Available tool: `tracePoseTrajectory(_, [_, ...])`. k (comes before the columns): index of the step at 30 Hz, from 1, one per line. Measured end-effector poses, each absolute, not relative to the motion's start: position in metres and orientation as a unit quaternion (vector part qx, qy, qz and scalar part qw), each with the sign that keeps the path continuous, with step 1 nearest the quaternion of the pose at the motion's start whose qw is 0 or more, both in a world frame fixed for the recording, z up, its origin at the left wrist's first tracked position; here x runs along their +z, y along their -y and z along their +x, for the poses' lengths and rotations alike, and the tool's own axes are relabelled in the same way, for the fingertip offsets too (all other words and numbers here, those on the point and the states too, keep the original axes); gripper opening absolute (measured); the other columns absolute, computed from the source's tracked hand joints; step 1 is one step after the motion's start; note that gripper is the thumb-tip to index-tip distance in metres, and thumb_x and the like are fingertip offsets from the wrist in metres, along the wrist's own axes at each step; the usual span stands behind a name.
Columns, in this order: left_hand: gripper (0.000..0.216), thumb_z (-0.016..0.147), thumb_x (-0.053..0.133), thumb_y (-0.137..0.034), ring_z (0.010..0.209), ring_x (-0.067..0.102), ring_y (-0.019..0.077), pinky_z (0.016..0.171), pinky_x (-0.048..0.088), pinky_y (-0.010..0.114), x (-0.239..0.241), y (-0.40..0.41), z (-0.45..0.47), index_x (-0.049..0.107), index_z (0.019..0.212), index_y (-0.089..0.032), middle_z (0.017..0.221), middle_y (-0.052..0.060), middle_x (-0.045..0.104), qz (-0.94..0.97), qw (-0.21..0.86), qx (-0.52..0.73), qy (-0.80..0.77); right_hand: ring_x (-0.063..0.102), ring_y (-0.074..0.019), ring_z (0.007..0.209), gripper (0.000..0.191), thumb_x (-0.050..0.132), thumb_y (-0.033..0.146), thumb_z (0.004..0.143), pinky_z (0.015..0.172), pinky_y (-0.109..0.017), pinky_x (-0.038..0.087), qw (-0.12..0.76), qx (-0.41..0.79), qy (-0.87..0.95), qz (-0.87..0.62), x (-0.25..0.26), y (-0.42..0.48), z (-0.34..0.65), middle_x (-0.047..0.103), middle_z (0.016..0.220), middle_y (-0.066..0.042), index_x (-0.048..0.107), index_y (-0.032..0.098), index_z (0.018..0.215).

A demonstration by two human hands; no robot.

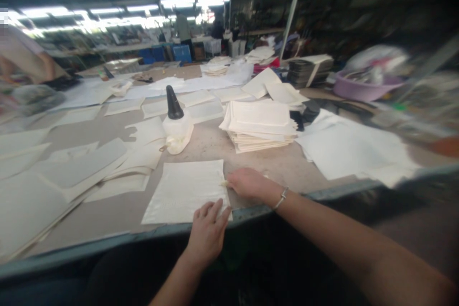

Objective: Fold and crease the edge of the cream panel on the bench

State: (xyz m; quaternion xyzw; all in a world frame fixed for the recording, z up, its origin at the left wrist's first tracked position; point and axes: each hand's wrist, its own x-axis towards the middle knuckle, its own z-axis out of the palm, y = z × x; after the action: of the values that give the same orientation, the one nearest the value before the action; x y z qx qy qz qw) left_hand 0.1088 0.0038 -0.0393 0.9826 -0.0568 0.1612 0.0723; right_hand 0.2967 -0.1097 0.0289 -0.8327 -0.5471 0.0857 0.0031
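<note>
Your left hand lies flat, fingers spread, on the near corner of the white sheet; your right hand is curled at its right edge, apparently pinching a thin stick. You seem to be working that edge; next calls for steady pressure. Behind the sheet: one glue bottle, one stack of sheets.

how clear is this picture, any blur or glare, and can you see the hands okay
Head view: both hands, left hand and right hand, and the paper sheet are fairly sharp; the edges smear, notably the purple basin; ceiling lights blow out; the table edge bows from lens distortion.
</note>
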Motion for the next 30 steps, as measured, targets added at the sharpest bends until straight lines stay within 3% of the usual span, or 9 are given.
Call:
tracePoseTrajectory(8, [0.04, 0.087, 0.049, -0.014, 0.111, 0.043, 0.0293, 0.085, 0.042, 0.046, -0.04, -0.004, 0.109, 0.054, 0.125, -0.024, 0.132, 0.009, 0.05, 0.98, 0.084, 0.17, 0.064, 0.065, -0.0231, 0.081, 0.022, 0.047, 0.022, 0.09, 0.071, -0.029, 0.049, 0.014, 0.113, 0.567, -0.816, 0.038, 0.128, 0.273, 0.069, 0.09, -0.009, 0.068, 0.017, 0.089])
tracePoseTrajectory(16, [0.046, 0.085, 0.049, -0.009, 0.115, 0.04, 0.0294, 0.089, 0.042, 0.047, -0.047, -0.007, 0.108, 0.052, 0.129, -0.025, 0.133, 0.011, 0.047, 0.976, 0.107, 0.177, 0.074, 0.064, -0.0214, 0.076, 0.022, 0.049, 0.028, 0.09, 0.066, -0.027, 0.046, 0.031, 0.141, 0.574, -0.806, 0.039, 0.143, 0.262, 0.07, 0.085, -0.007, 0.068, 0.018, 0.084])
tracePoseTrajectory(19, [0.048, 0.084, 0.049, -0.008, 0.116, 0.041, 0.0288, 0.091, 0.042, 0.046, -0.049, -0.008, 0.106, 0.052, 0.129, -0.025, 0.129, 0.012, 0.048, 0.972, 0.119, 0.185, 0.078, 0.065, -0.0229, 0.081, 0.031, 0.044, 0.037, 0.094, 0.071, -0.028, 0.047, 0.026, 0.123, 0.545, -0.829, 0.038, 0.136, 0.276, 0.07, 0.088, -0.007, 0.068, 0.019, 0.084])
tracePoseTrajectory(23, [0.042, 0.086, 0.049, -0.012, 0.114, 0.043, 0.0283, 0.09, 0.043, 0.045, -0.047, -0.008, 0.107, 0.054, 0.126, -0.024, 0.126, 0.012, 0.05, 0.972, 0.119, 0.189, 0.077, 0.063, -0.0253, 0.092, 0.037, 0.035, 0.034, 0.098, 0.082, -0.033, 0.046, 0.023, 0.086, 0.483, -0.871, 0.031, 0.116, 0.302, 0.069, 0.099, -0.013, 0.067, 0.015, 0.096])
tracePoseTrajectory(30, [0.039, 0.087, 0.049, -0.011, 0.113, 0.045, 0.0266, 0.09, 0.043, 0.043, -0.046, -0.008, 0.108, 0.057, 0.122, -0.024, 0.122, 0.011, 0.051, 0.967, 0.135, 0.201, 0.079, 0.063, -0.0255, 0.094, 0.031, 0.04, 0.032, 0.096, 0.083, -0.033, 0.047, 0.021, 0.093, 0.491, -0.866, 0.018, 0.093, 0.313, 0.068, 0.103, -0.011, 0.066, 0.018, 0.101])
